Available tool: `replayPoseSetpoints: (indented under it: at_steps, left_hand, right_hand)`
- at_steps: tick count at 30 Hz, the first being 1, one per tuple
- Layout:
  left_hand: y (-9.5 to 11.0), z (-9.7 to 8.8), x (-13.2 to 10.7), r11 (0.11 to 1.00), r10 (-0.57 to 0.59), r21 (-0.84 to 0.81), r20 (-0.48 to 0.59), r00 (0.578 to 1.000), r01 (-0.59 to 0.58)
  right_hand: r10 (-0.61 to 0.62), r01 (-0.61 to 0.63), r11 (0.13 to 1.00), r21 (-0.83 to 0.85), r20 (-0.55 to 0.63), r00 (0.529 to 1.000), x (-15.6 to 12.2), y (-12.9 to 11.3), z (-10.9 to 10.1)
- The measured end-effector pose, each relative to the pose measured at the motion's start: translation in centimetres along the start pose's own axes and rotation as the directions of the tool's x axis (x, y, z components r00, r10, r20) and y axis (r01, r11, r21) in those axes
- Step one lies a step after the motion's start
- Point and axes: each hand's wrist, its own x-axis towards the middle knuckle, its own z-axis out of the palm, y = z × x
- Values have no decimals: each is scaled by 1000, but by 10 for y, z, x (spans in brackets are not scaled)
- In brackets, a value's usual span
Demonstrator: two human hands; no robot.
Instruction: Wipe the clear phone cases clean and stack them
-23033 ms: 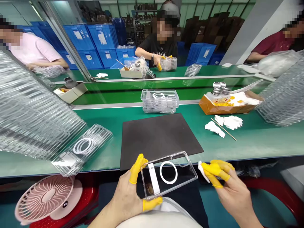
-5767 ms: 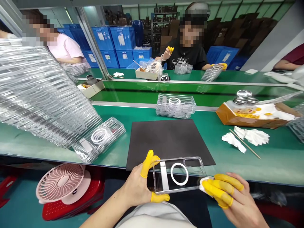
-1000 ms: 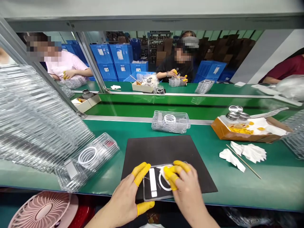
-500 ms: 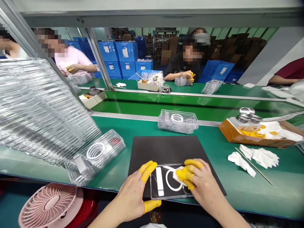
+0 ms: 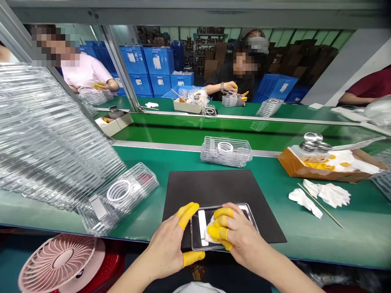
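The left hand [image 5: 166,240] and the right hand [image 5: 241,230] are working close together, just apart, over a clear phone case [image 5: 210,213]. The case is now lying flat on the near edge of a black mat [image 5: 214,187], no longer held up off the table, so the mat is bearing its weight instead of the hands. A white ring and a white strip are showing through its back, though the right hand is hiding most of the ring. The left hand is pressing on the case's left side, its fingers in yellow finger cots [image 5: 187,215] and its thumb lying near the lower edge. The right hand is pinching a white cloth [image 5: 210,235] against the case with its cotted fingers. A tall stack of clear cases [image 5: 45,134] is leaning at the left, beside a single case [image 5: 117,195] lying on the green table [image 5: 293,232]. Ahead, a small pile of cases [image 5: 226,151] is sitting beyond the mat, while loose wipes [image 5: 326,194] and a wooden stick [image 5: 319,205] are lying to the right, and a co-worker [image 5: 232,81] is handling cases across the table
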Motion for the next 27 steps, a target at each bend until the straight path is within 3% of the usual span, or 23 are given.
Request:
replayPoseSetpoints:
  at_steps: [3,5,8,12,16,24,27]
  left_hand:
    - [0,-1,0,1000,-6,-6,12,1000,6]
    - [0,-1,1,1000,-8,-12,5,1000,8]
    - [0,0,3,1000,-7,-31,-18,1000,6]
    - [-2,1,3,998,-6,-62,-17,1000,5]
    - [0,0,4,996,-21,-83,-9,1000,20]
    - [4,-4,6,990,-95,-100,59,994,101]
    - [2,-2,5,990,-87,-103,54,995,92]
  right_hand:
    - [-22,26,998,-58,69,997,-4,8,-6]
    - [14,-15,994,-110,-7,1000,-2,12,-4]
    - [35,-37,999,-30,-59,998,8,7,9]
    - [-69,60,995,83,112,991,16,-8,18]
    - [-149,127,985,117,200,968,12,-5,9]
    - [-174,170,985,38,228,958,5,6,-14]
    - [-151,153,988,0,171,974,-1,3,-17]
